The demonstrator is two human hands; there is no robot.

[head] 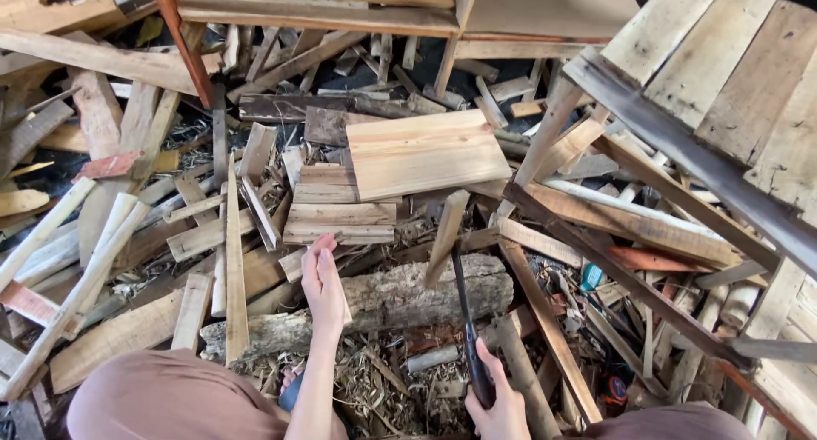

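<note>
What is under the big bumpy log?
The log lies on a heap of wood chips and shavings and short offcuts. A small round stick pokes out near its front. Whatever lies directly beneath the log is covered, so it cannot be seen.

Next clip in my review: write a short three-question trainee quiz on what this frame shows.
1. True or false: the right hand grips a dark-handled blade.
2. What does the left hand rest on: A) the log, B) the pale board, C) the red slat?
3. Fill in: the log lies ___ on the scrap wood.

Key: 1 true. 2 A. 3 flat.
</note>
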